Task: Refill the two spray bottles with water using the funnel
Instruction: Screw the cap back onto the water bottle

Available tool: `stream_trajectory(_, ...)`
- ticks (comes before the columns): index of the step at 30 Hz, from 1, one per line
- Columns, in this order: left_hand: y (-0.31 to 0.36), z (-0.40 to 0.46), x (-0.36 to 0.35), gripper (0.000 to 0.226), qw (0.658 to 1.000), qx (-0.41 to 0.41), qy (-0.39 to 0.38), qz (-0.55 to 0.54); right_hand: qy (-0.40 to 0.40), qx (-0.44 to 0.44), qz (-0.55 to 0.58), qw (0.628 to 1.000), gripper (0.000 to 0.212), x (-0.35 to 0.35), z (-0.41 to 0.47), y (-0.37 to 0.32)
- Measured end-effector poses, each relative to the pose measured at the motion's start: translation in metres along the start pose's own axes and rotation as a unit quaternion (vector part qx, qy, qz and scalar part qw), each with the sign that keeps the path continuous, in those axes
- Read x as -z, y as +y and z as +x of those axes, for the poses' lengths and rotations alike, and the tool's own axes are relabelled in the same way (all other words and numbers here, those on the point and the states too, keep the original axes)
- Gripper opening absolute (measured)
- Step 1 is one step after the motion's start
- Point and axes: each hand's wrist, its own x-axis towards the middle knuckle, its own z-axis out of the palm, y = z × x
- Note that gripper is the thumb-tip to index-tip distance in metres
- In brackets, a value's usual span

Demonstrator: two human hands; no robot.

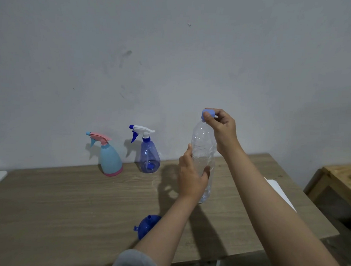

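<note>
Both hands grip the unlabelled water bottle.

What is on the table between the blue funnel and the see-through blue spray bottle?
Nothing: the head view shows only bare table between the funnel and the blue spray bottle.

Two spray bottles, one light blue with pink trigger and one translucent blue with white trigger, stand upright at far left-centre; blue funnel lies nearer; clear capped water bottle is held upright right of them.
</note>
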Motion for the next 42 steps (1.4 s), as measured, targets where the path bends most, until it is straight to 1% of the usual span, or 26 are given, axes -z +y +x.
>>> stream_trajectory(3, 0.0, 0.0, 0.0, 0.083, 1.0, 0.002, -0.007, 0.0, 0.003, -0.004, 0.002, 1.0, 0.006, 0.002, 0.001, 0.0)
stream_trajectory(6, 0.001, 0.001, 0.0, 0.084, 1.0, 0.01, -0.012, 0.005, 0.005, 0.009, -0.006, 1.0, 0.007, 0.003, -0.001, 0.002)
stream_trajectory(8, 0.004, 0.002, 0.004, 0.085, 1.0, 0.015, -0.023, 0.0, 0.006, 0.021, -0.037, 0.999, 0.011, 0.002, -0.003, 0.006)
stream_trajectory(10, 0.007, 0.001, 0.013, 0.085, 0.999, 0.009, -0.052, -0.012, 0.008, 0.026, -0.088, 0.996, 0.016, 0.004, -0.007, 0.013)
stream_trajectory(11, 0.008, 0.0, 0.019, 0.084, 0.997, 0.005, -0.072, -0.013, 0.012, 0.026, -0.111, 0.993, 0.023, 0.006, -0.01, 0.019)
stream_trajectory(14, 0.0, -0.009, 0.042, 0.081, 0.993, 0.0, -0.118, 0.009, 0.045, 0.002, -0.132, 0.99, 0.053, 0.018, -0.023, 0.04)
stream_trajectory(16, -0.016, -0.019, 0.062, 0.075, 0.992, 0.014, -0.118, 0.034, 0.047, -0.016, -0.145, 0.988, 0.064, 0.025, -0.039, 0.058)
stream_trajectory(18, -0.04, -0.032, 0.085, 0.072, 0.992, 0.039, -0.107, 0.057, 0.04, -0.027, -0.163, 0.985, 0.069, 0.029, -0.058, 0.078)
stream_trajectory(20, -0.067, -0.047, 0.108, 0.084, 0.984, 0.092, -0.125, 0.088, 0.034, -0.034, -0.178, 0.983, 0.072, 0.032, -0.076, 0.097)
stream_trajectory(22, -0.091, -0.063, 0.128, 0.098, 0.968, 0.144, -0.16, 0.125, 0.019, -0.042, -0.183, 0.982, 0.078, 0.035, -0.091, 0.112)
stream_trajectory(24, -0.11, -0.077, 0.141, 0.11, 0.951, 0.179, -0.199, 0.154, 0.002, -0.043, -0.191, 0.981, 0.094, 0.038, -0.1, 0.123)
stream_trajectory(26, -0.122, -0.087, 0.146, 0.112, 0.941, 0.191, -0.221, 0.172, -0.003, -0.053, -0.218, 0.975, 0.11, 0.041, -0.104, 0.132)
stream_trajectory(27, -0.126, -0.091, 0.146, 0.109, 0.939, 0.192, -0.224, 0.174, 0.0, -0.065, -0.23, 0.971, 0.114, 0.041, -0.105, 0.136)
stream_trajectory(29, -0.13, -0.095, 0.143, 0.096, 0.942, 0.186, -0.219, 0.173, 0.013, -0.083, -0.246, 0.966, 0.114, 0.041, -0.106, 0.144)
stream_trajectory(32, -0.132, -0.095, 0.136, 0.077, 0.947, 0.173, -0.204, 0.18, 0.03, -0.093, -0.256, 0.962, 0.108, 0.038, -0.108, 0.156)
stream_trajectory(36, -0.134, -0.092, 0.129, 0.068, 0.949, 0.161, -0.205, 0.179, 0.075, -0.095, -0.28, 0.952, 0.09, 0.033, -0.107, 0.167)
stream_trajectory(38, -0.133, -0.086, 0.126, 0.066, 0.953, 0.155, -0.198, 0.167, 0.099, -0.087, -0.274, 0.953, 0.081, 0.032, -0.103, 0.167)
stream_trajectory(40, -0.129, -0.072, 0.12, 0.063, 0.958, 0.142, -0.19, 0.162, 0.124, -0.075, -0.253, 0.957, 0.078, 0.031, -0.093, 0.162)
stream_trajectory(42, -0.124, -0.05, 0.112, 0.061, 0.962, 0.126, -0.183, 0.157, 0.145, -0.057, -0.238, 0.959, 0.081, 0.029, -0.074, 0.153)
